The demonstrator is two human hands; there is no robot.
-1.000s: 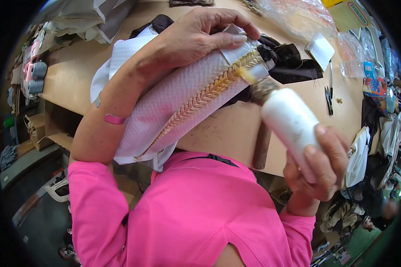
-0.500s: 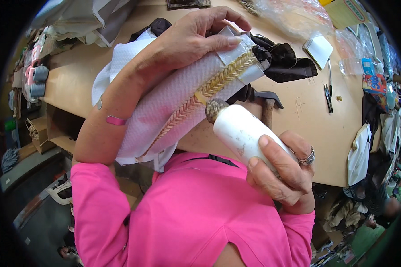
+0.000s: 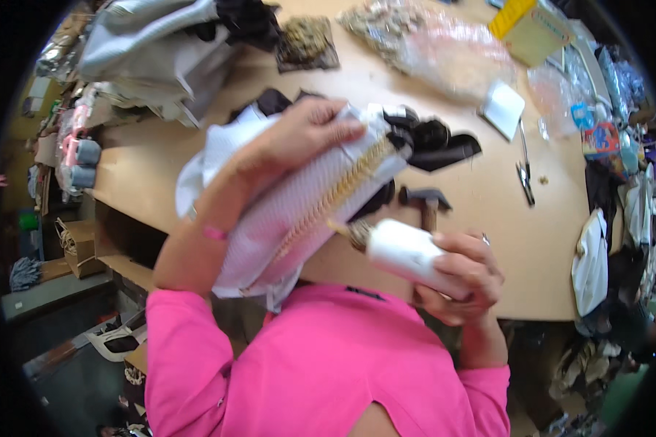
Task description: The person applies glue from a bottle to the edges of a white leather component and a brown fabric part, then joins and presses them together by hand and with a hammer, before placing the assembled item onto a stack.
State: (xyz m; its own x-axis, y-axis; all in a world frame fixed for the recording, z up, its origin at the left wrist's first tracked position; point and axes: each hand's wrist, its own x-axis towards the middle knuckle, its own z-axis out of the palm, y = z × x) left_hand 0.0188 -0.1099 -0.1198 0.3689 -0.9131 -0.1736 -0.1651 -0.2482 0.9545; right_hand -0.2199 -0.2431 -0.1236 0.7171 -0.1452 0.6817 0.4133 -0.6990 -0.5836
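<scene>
My left hand point(image 3: 310, 131) grips the far end of a long piece wrapped in white textured cloth point(image 3: 248, 218), its forearm lying across the cloth. Along the piece runs a golden braided strip point(image 3: 335, 193), wider at the far end and tapering toward me. Faint pink stains mark the cloth near the narrow end. Closed around the base of a white glue bottle point(image 3: 404, 251), my right hand point(image 3: 466, 277) tilts it toward the braid. The bottle's neck is crusted brown, with a yellowish nozzle close beside the braid's right edge. Black fabric point(image 3: 441, 146) bunches at the piece's far end.
A hammer point(image 3: 426, 204) lies just beyond the bottle. Farther right are a small white notepad point(image 3: 503, 109) and black-handled snips point(image 3: 525, 186). Clear plastic bags point(image 3: 444, 51), a dark square with a brown crusted mass point(image 3: 306, 44) and grey-white fabric point(image 3: 160, 58) occupy the table's back.
The bottle's nozzle has left the braid and shifted right and toward me. My view has moved, showing more of the table's far side. My left hand keeps its hold.
</scene>
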